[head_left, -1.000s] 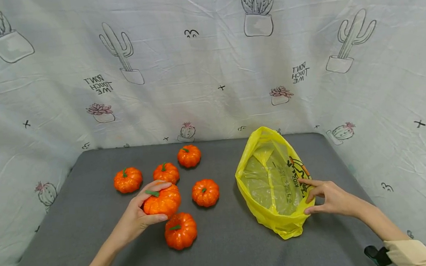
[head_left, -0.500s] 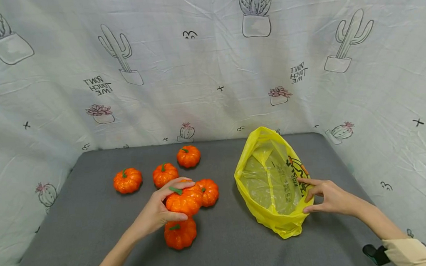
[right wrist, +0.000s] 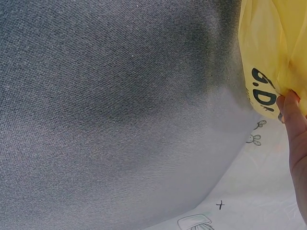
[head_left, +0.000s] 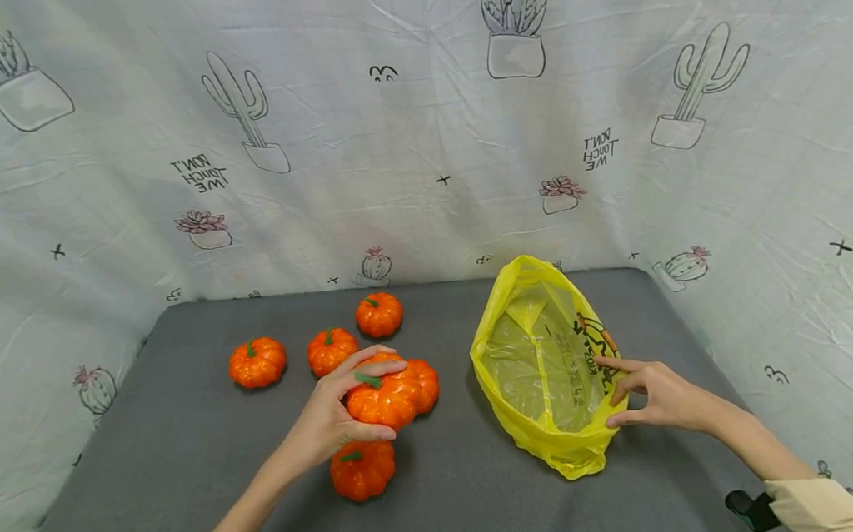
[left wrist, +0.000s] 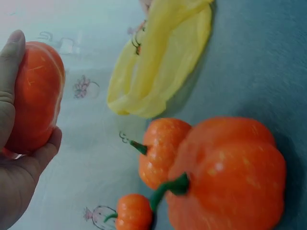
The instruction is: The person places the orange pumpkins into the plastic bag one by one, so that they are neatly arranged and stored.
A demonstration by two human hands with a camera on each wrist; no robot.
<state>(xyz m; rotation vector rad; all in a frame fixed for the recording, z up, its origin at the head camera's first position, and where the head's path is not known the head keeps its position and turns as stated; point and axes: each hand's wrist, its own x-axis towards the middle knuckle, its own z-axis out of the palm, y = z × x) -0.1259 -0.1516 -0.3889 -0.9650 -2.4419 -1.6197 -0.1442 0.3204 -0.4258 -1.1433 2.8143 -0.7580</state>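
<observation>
My left hand (head_left: 325, 416) grips a small orange pumpkin (head_left: 383, 401) with a green stem, thumb and fingers on opposite sides. It is raised in front of another pumpkin (head_left: 427, 384), partly hiding it. A nearer pumpkin (head_left: 363, 473) sits just below the hand. In the left wrist view the held pumpkin (left wrist: 41, 96) appears tilted, away from the others. On the right, a yellow plastic bag (head_left: 491, 378) stands with its mouth wide, showing nothing inside. My right hand (head_left: 665, 393) holds the bag's right side between thumb and fingers; the right wrist view shows fingertips against the printed bag (right wrist: 268, 52).
Three more pumpkins lie farther back: one at the left (head_left: 257, 363), a middle pumpkin (head_left: 330, 351) and a rear pumpkin (head_left: 379, 315). Beneath everything is a grey table (head_left: 475, 496). A white cactus-print cloth (head_left: 416, 133) hangs behind and at both sides.
My left hand has carried the held pumpkin rightward, from left of the near pumpkin to in front of the right one. My right hand and the bag have stayed in place.
</observation>
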